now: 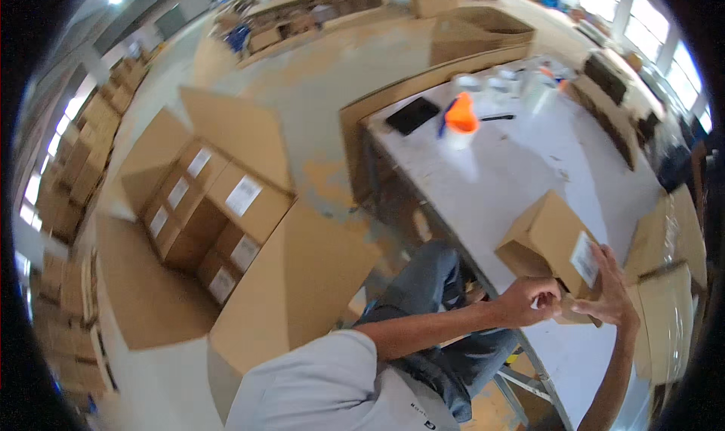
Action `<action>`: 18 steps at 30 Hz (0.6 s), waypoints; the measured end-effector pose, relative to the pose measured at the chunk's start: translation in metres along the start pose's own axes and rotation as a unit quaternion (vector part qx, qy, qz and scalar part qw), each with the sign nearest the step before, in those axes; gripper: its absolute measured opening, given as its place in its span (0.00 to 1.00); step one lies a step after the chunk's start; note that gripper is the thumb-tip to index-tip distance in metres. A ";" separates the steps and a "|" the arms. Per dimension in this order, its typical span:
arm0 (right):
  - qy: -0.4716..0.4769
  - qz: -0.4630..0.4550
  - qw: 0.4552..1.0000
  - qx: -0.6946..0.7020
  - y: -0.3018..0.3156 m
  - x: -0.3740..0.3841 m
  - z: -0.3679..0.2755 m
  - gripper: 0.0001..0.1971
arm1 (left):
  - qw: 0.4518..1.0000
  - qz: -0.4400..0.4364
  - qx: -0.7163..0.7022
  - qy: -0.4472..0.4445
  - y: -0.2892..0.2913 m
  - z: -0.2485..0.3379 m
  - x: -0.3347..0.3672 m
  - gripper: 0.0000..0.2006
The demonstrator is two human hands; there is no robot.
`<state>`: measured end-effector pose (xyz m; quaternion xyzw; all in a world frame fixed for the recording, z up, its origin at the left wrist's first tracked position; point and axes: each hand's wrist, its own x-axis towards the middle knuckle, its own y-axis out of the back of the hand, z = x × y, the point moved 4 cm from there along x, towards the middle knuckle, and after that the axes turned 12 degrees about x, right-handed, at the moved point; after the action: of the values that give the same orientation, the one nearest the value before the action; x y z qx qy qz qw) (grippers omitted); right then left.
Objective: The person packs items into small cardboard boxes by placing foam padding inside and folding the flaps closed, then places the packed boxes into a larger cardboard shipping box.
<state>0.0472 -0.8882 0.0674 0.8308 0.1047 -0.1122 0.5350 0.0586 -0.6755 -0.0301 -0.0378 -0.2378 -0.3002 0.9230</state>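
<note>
A small brown cardboard box [545, 231] with a white label on one face lies on the white-topped table at the right. My right hand [613, 299] grips its near right side, fingers along the labelled face and thumb toward the near end. My left hand [532, 302] is closed, its curled fingers pinching at the flap on the box's near end. Exactly what the left fingertips hold is partly hidden by the hand. On the left, a large open carton [294, 280] contains several small boxes [234, 178] with white labels.
On the table [491, 182] are a black phone [412, 116], an orange and white container [461, 125], a black pen [498, 117] and white rolls or cups. Cardboard packs [668, 302] stand beyond the right hand. Stacked cartons [98, 129] line the far left.
</note>
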 end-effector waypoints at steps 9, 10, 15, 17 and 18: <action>0.005 0.108 0.993 0.047 -0.001 -0.014 -0.005 0.68 | 0.981 0.009 0.159 -0.111 0.013 0.024 -0.001 0.08; 0.021 0.117 0.992 0.046 -0.004 -0.012 0.001 0.66 | 0.965 0.056 0.191 -0.170 0.019 0.032 0.001 0.07; 0.047 0.124 0.991 0.007 -0.005 0.003 -0.019 0.57 | 0.904 0.198 0.287 -0.246 0.081 0.052 0.016 0.15; 0.039 0.120 0.992 0.012 0.001 -0.004 -0.022 0.57 | 0.900 0.186 0.336 -0.206 0.095 0.042 0.029 0.29; 0.053 0.125 0.991 -0.019 0.004 -0.007 -0.022 0.56 | 0.913 0.170 0.325 -0.177 0.097 0.036 0.033 0.32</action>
<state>0.0428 -0.8701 0.0816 0.8320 0.0299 0.0014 0.5539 0.1226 -0.6065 0.0246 0.1718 -0.4720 -0.0336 0.8641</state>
